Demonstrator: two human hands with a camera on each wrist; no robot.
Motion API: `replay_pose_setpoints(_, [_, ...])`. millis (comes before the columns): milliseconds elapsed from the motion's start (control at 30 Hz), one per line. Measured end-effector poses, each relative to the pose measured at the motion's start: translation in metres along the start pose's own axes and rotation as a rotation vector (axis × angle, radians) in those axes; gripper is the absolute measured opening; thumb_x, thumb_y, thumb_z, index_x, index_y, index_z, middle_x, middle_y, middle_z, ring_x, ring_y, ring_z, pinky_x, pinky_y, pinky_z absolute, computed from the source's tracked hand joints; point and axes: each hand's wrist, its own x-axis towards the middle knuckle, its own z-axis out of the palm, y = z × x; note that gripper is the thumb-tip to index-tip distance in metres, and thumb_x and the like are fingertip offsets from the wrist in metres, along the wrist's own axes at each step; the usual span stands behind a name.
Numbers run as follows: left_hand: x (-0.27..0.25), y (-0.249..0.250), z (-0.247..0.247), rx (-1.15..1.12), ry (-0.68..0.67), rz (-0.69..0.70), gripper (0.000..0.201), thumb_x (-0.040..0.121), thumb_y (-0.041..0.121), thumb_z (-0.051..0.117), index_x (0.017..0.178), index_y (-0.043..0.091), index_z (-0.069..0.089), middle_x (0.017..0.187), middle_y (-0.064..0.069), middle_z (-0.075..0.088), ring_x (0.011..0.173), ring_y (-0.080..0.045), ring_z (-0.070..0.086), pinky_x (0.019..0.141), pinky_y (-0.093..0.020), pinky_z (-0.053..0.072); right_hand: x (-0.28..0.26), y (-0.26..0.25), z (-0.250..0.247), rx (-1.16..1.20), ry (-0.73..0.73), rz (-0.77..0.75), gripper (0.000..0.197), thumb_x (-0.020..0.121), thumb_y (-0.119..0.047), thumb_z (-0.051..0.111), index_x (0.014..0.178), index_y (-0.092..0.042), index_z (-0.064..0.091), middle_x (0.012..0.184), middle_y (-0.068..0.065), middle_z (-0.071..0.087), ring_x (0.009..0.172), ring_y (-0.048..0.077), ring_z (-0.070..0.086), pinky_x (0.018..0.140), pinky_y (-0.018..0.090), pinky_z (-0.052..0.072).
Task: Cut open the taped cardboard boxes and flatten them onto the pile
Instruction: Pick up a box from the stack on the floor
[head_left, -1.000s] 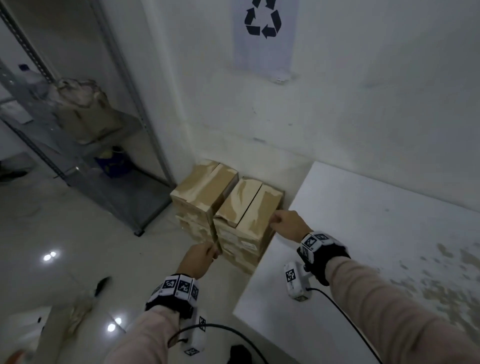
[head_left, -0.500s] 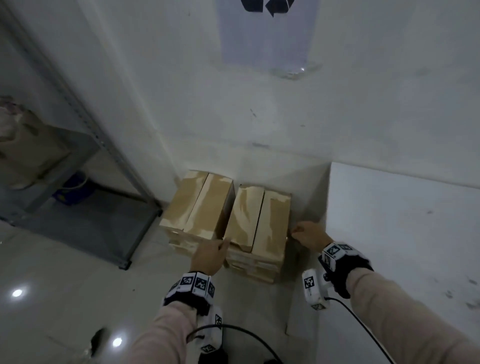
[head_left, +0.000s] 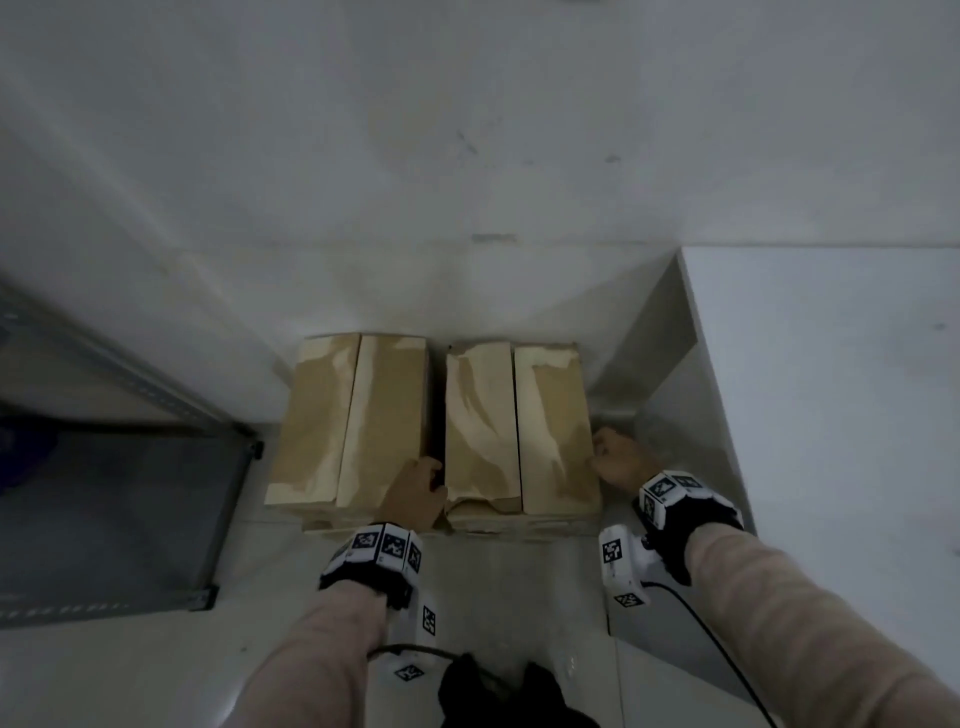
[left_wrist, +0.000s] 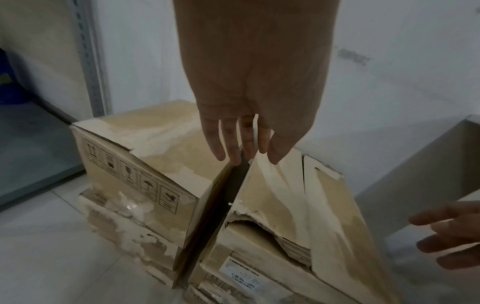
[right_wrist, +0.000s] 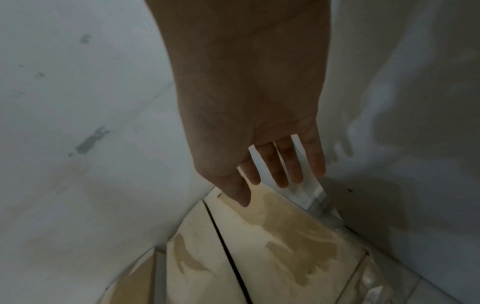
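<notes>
In the centre of the frame the right box (head_left: 519, 426) lies with its long side pointing away from you, between your two relaxed, empty hands: left hand (head_left: 415, 491) at the gap, right hand (head_left: 618, 460) beside its right edge.

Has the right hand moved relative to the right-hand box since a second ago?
Yes. The right hand has slid from the box's near corner to alongside the right-hand box, into the gap beside the white table.
</notes>
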Motion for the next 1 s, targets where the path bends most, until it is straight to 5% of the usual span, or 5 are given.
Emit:
replay_pose_setpoints(167, [0.072, -0.024, 0.042, -0.057, 0.016, -0.004, 0.051, 0.096, 0.019, 0.050, 0.142, 0.008, 0.031, 0.138, -0.012, 0.034, 0.111, -0.030, 0.049, 0.088, -0.030, 0.042, 0.058, 0.019, 0.034, 0.166, 0.028, 0.081, 0.054, 0.088, -0.024, 0.066, 0.131, -0.002, 0.039, 0.126, 0.012, 0.055, 0.117, 0.029, 0.053, 0.079, 0.025, 0.037])
replay_pose_setpoints(300, [0.106, -0.031, 0.066, -0.127, 0.012, -0.080, 0.064, 0.097, 0.029, 0.043, 0.150, 0.010, 0.012, 0.147, -0.016, 0.031, 0.127, -0.036, 0.041, 0.102, -0.039, 0.038, 0.095, 0.034, 0.061, 0.409, 0.003, 0.099, 0.037, 0.076, -0.025, 0.076, 0.098, -0.006, 0.054, 0.101, 0.002, 0.063, 0.095, 0.021, 0.060, 0.082, 0.030, 0.048])
replay_pose_setpoints(467, [0.113, -0.030, 0.072, -0.339, 0.075, -0.128, 0.036, 0.094, 0.026, 0.044, 0.126, 0.009, 0.043, 0.117, -0.015, 0.054, 0.102, -0.036, 0.054, 0.092, -0.041, 0.046, 0.113, 0.048, 0.071, 0.587, -0.029, 0.092, 0.034, 0.068, -0.022, 0.077, 0.100, -0.014, 0.069, 0.102, 0.006, 0.072, 0.091, 0.023, 0.066, 0.083, 0.033, 0.052])
replay_pose_setpoints(867, [0.018, 0.006, 0.010, -0.513, 0.085, -0.068, 0.014, 0.093, 0.012, 0.046, 0.106, 0.014, 0.048, 0.097, -0.005, 0.055, 0.090, -0.027, 0.052, 0.078, -0.032, 0.044, -0.006, 0.006, 0.016, 0.633, 0.049, 0.100, 0.049, 0.071, -0.021, 0.077, 0.117, -0.017, 0.061, 0.114, 0.005, 0.065, 0.099, 0.023, 0.061, 0.088, 0.034, 0.050])
replay_pose_setpoints(1000, [-0.028, 0.028, -0.031, -0.512, 0.105, -0.041, 0.036, 0.088, 0.024, 0.053, 0.118, 0.004, 0.051, 0.106, -0.013, 0.055, 0.095, -0.031, 0.051, 0.087, -0.037, 0.042, -0.065, -0.019, -0.021, 0.638, 0.093, 0.051, 0.049, 0.078, -0.022, 0.074, 0.124, -0.017, 0.057, 0.112, 0.002, 0.062, 0.093, 0.020, 0.058, 0.077, 0.029, 0.047])
